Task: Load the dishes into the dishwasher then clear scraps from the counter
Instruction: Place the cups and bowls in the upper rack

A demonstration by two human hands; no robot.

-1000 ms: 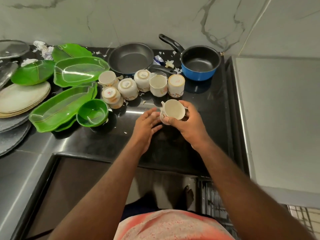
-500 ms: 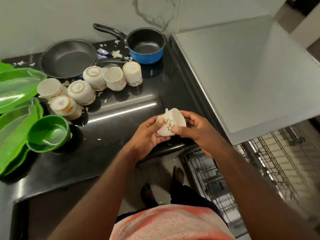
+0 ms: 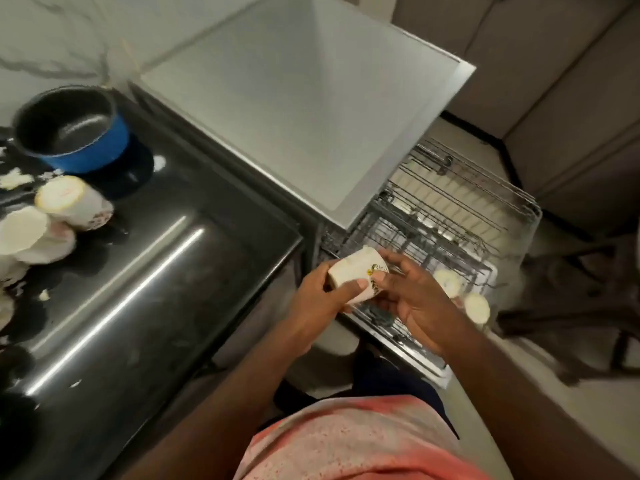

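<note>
We hold one cup [image 3: 356, 271] on its side between both hands. The left hand [image 3: 322, 306] wraps its plain end with the thumb across the wall, and the right hand [image 3: 415, 299] pinches the flowered end with thumb and fingertips. Both hands are closed on it.

A second ago this cup was over the counter [image 3: 156, 289], just in front of the group of cups. Now we have swung it off the counter's edge, and it hangs above the near corner of the pulled-out dishwasher rack [image 3: 450, 216]. We judge the carry nearly over, with the setting down among the wires still to do.

Just beyond the right hand's knuckles lie the racked cups [image 3: 477, 306]: we count two pale rounds, too blurred to tell more. The rest of the rack looks bare wire.

Well away on the left hand's side, the counter cups [image 3: 72, 202] have slid to the frame's edge. Two show plainly, mouth down or tipped, with part of a third cut off. There were six a second ago, so more loading remains. Behind them stands one blue saucepan [image 3: 72, 133], and white scraps [image 3: 14, 178] dot the counter in several places, untouched.
</note>
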